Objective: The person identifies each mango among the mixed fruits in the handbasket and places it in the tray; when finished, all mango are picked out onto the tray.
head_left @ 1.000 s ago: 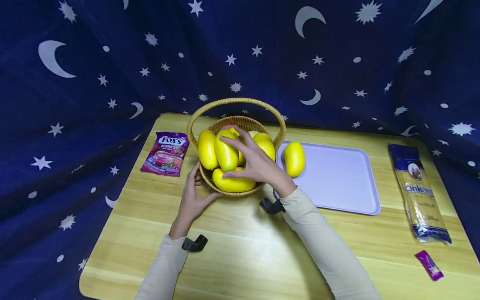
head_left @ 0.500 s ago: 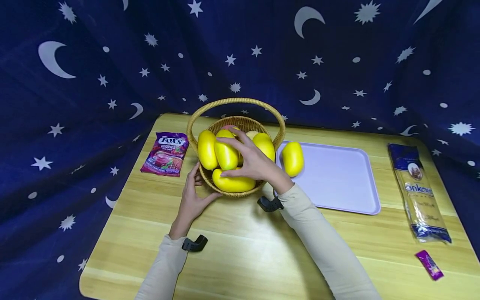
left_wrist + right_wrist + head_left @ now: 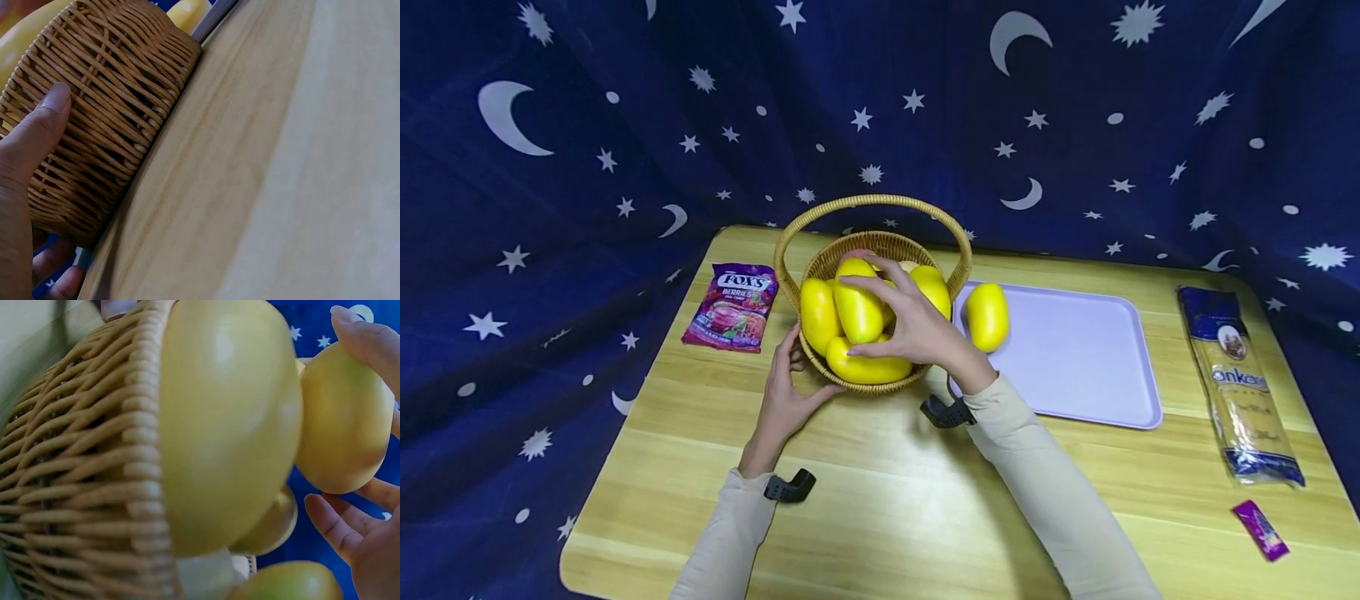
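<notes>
A wicker basket (image 3: 891, 243) with a tall handle stands at the table's back, heaped with yellow mangoes and a pinkish fruit (image 3: 855, 253). My left hand (image 3: 784, 404) holds the basket's left front side; in the left wrist view its thumb (image 3: 44, 128) lies on the woven wall. Over the basket, my right hand (image 3: 917, 327) grips the top mango (image 3: 859, 304) between thumb and fingers. The right wrist view shows this mango (image 3: 344, 422) beside a bigger-looking mango (image 3: 228, 425) at the rim. Below it, another mango (image 3: 868, 367) lies crosswise at the front.
A lilac tray (image 3: 1075, 358) right of the basket bears one mango (image 3: 988, 317) at its left end. A candy bag (image 3: 732, 308) lies to the left. On the far right are a pasta packet (image 3: 1240, 383) and a small purple wrapper (image 3: 1260, 531). A starry curtain hangs behind.
The top mango has shifted slightly right with my right hand. The leftmost mango in the basket has tipped and settled a little lower. My left hand stays at the basket.
</notes>
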### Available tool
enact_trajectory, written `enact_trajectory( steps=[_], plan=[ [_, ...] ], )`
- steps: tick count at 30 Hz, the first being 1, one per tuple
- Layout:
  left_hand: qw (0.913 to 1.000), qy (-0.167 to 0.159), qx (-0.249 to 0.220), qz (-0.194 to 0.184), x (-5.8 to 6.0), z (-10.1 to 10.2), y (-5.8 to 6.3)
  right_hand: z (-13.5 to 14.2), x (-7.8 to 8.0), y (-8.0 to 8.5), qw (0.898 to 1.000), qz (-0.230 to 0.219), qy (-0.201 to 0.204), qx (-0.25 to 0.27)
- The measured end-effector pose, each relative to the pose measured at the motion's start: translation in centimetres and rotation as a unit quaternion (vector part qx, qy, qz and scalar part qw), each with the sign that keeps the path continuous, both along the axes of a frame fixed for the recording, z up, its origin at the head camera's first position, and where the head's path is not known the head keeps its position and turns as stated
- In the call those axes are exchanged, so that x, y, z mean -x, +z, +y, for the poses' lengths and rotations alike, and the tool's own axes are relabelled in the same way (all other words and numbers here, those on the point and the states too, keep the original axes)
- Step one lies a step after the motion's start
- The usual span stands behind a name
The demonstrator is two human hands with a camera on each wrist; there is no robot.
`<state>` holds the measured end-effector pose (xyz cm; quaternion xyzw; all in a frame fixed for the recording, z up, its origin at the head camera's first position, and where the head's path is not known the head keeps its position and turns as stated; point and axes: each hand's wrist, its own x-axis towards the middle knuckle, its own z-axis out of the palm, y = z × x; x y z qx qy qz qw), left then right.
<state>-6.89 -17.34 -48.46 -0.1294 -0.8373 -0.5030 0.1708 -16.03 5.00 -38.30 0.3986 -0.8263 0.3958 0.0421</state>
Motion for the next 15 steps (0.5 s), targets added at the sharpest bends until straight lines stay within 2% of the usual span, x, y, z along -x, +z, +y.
enact_trajectory(
  steps=[8, 15],
  plan=[
    [0.9999, 0.011, -0.003, -0.010, 0.8, -0.8, -2.7, 2.5, -1.3, 0.8, 0.999, 0.000, -0.036, 0.012],
    [1.0000, 0.006, -0.003, -0.004, 0.9, -1.1, -3.1, 5.5, -2.6, 0.9, 0.998, 0.013, -0.054, 0.039]
  ],
)
